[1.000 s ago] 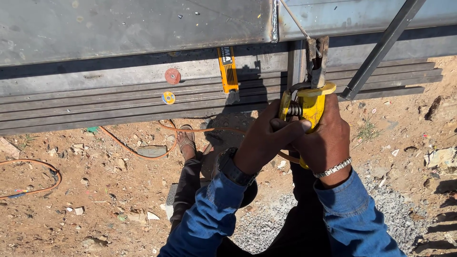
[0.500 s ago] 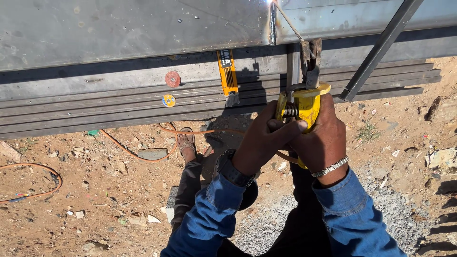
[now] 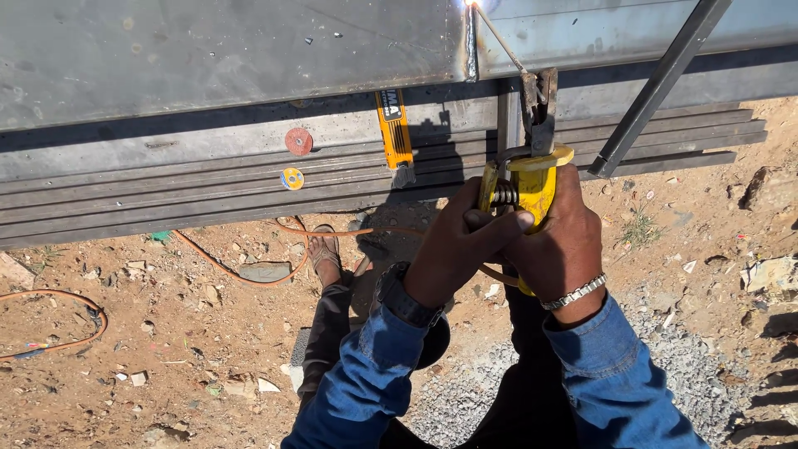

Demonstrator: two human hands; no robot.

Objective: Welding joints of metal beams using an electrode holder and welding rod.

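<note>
Both hands are wrapped around the yellow-handled welding electrode holder (image 3: 532, 187): the right hand (image 3: 559, 243) is closed tight around the yellow grip, a metal bracelet (image 3: 573, 293) at its wrist, and the left hand (image 3: 455, 249) is folded over it from the side, thumb laid across the coil spring, a black wristwatch (image 3: 405, 297) just below. Up from the holder's dark metal jaws, a thin welding rod (image 3: 500, 37) slants away to the vertical seam between the grey steel sheets (image 3: 224, 50), where a bright white spark (image 3: 470, 4) shows at the very top edge. Just left of the grip, a yellow-handled wire brush (image 3: 394, 133) with a dark label patch lies on the stacked grey steel bars (image 3: 166, 187). Further left on those bars sit two round discs, one red-brown (image 3: 298, 141), one yellow with a blue centre label (image 3: 292, 179). Right of the grip, a dark steel square tube (image 3: 657, 87) leans diagonally. Below the hands, an orange cable (image 3: 224, 264) snakes over the reddish dirt ground (image 3: 125, 349), past a sandalled foot (image 3: 324, 249).
</note>
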